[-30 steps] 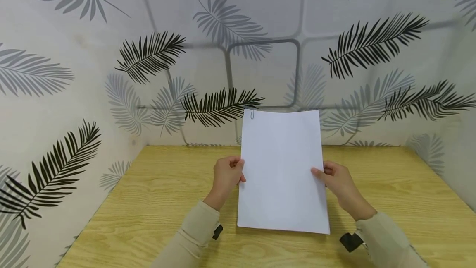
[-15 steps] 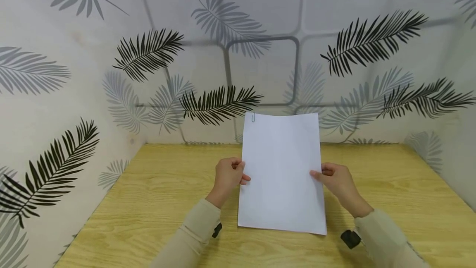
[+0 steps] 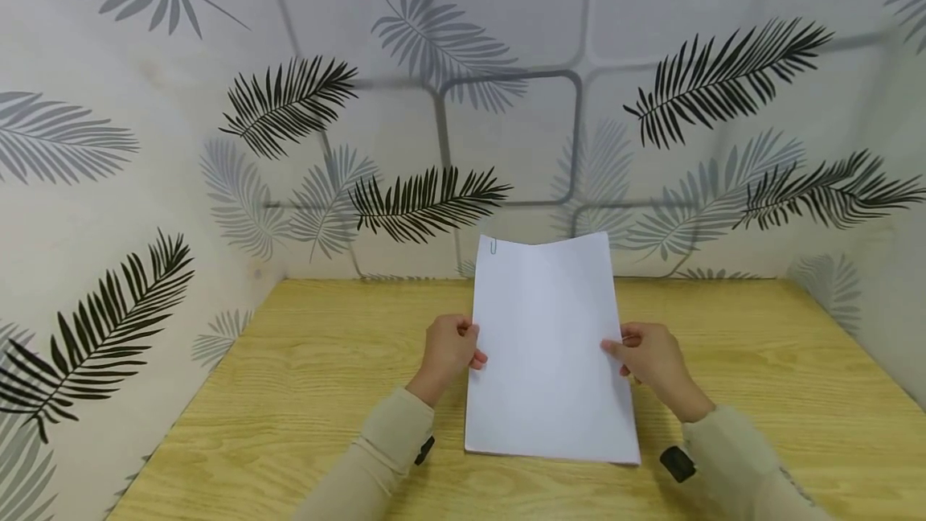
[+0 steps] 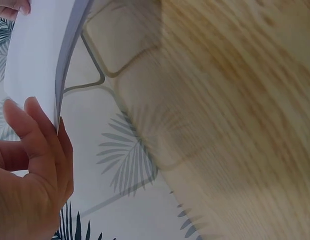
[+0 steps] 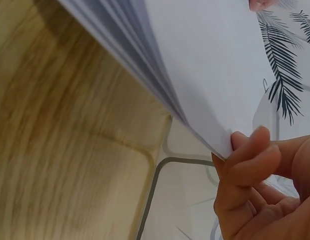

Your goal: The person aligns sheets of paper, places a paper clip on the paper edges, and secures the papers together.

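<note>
A stack of white paper [image 3: 546, 352] stands tilted over the table, its top edge bent into a shallow dip. My left hand [image 3: 450, 352] grips its left side, and my right hand [image 3: 651, 358] pinches the right side with the thumb on the front. A paper clip [image 3: 493, 246] sits at the top left corner. The right wrist view shows several sheets [image 5: 139, 55] fanned slightly apart along the edge near the fingers of my right hand [image 5: 260, 185]. In the left wrist view, fingers of my left hand [image 4: 37, 165] lie on both faces of the stack.
A wood-grain table [image 3: 347, 344] lies under the paper. Behind it and at both sides rise walls [image 3: 521, 143] with a leaf pattern. Dark wrist devices [image 3: 678, 463] hang under the beige sleeves [image 3: 383, 449].
The paper stack has come down and tilted back a little, and its top edge has bent more. Both hands have moved slightly lower with it, still gripping the sides.
</note>
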A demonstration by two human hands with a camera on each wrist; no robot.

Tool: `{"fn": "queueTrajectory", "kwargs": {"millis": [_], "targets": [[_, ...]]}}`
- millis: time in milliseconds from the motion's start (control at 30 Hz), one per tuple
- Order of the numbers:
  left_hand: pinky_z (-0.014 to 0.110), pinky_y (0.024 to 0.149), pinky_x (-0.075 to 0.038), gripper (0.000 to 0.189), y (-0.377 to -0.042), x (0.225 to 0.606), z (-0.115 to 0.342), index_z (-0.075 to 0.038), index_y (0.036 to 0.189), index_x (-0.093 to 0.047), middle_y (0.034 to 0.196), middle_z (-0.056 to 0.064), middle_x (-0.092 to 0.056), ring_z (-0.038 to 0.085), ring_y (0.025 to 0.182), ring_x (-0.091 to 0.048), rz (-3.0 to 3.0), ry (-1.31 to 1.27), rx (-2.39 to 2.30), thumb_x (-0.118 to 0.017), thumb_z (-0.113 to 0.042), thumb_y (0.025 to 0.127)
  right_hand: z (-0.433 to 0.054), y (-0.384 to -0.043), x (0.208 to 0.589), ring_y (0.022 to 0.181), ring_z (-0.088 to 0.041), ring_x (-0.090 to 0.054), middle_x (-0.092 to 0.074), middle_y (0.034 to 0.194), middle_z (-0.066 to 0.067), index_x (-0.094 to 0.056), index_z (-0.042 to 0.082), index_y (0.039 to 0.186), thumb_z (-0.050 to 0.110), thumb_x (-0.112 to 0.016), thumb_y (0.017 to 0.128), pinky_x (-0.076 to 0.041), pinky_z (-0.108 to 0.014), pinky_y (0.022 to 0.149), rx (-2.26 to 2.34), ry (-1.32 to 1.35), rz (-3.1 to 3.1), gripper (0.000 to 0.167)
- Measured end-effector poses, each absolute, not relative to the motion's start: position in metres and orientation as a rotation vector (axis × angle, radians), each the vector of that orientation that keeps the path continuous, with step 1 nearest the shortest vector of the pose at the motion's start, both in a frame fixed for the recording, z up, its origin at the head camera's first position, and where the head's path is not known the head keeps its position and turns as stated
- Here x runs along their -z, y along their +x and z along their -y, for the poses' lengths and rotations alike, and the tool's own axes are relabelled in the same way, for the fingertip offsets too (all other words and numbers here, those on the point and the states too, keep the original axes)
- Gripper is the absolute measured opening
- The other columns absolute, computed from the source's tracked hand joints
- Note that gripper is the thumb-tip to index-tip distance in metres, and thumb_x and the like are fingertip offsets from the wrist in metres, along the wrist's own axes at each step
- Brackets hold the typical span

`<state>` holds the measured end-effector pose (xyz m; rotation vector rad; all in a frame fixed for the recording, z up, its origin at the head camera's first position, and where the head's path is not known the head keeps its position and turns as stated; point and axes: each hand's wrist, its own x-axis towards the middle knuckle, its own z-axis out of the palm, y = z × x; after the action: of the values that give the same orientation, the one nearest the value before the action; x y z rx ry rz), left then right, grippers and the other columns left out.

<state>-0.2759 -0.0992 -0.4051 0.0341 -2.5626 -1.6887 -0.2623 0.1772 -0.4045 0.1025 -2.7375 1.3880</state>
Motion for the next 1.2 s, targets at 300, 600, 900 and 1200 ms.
{"fn": "queueTrajectory", "kwargs": {"millis": [300, 600, 900, 1200], "targets": [[0.022, 0.046, -0.048, 0.016, -0.273, 0.408, 0.097, 0.002, 0.078, -0.052, 0.055, 0.005, -0.054, 0.009, 0.041, -0.050, 2.667, -0.012, 1.585, -0.055, 0.001, 0.093, -0.174, -0.263, 0.412, 0.046, -0.014, -0.051, -0.057, 0.059, -0.004, -0.059, -0.012, 0.099, 0.008, -0.065, 0.090, -0.044, -0.029, 0.045, -1.337, 0.099, 2.821, 0.023], [0.034, 0.064, -0.052, 0.029, -0.274, 0.410, 0.093, 0.018, 0.110, -0.054, 0.089, 0.023, -0.064, 0.025, 0.072, -0.061, 2.851, -0.066, 1.275, -0.060, -0.004, 0.093, -0.171, -0.263, 0.415, 0.050, -0.013, -0.053, -0.053, 0.069, -0.009, -0.049, -0.017, 0.104, -0.001, -0.066, 0.086, -0.046, -0.028, 0.047, -1.264, 0.173, 2.863, 0.029], [0.049, 0.090, -0.047, 0.048, -0.270, 0.414, 0.088, 0.026, 0.124, -0.041, 0.123, 0.039, -0.049, 0.043, 0.110, -0.053, 2.933, -0.083, 1.178, -0.059, -0.004, 0.092, -0.168, -0.265, 0.421, 0.059, -0.020, -0.057, -0.058, 0.071, -0.014, -0.044, -0.025, 0.118, 0.001, -0.067, 0.083, -0.048, -0.032, 0.055, -1.109, 0.209, 2.906, 0.049], [0.052, 0.099, -0.041, 0.076, -0.266, 0.415, 0.080, 0.019, 0.141, -0.022, 0.132, 0.044, -0.038, 0.050, 0.122, -0.045, 2.975, -0.116, 1.132, -0.069, -0.003, 0.086, -0.162, -0.266, 0.420, 0.093, -0.043, -0.061, -0.056, 0.105, -0.041, -0.021, -0.022, 0.136, -0.002, -0.070, 0.082, -0.052, -0.049, 0.076, -1.062, 0.188, 2.976, 0.076]]}}
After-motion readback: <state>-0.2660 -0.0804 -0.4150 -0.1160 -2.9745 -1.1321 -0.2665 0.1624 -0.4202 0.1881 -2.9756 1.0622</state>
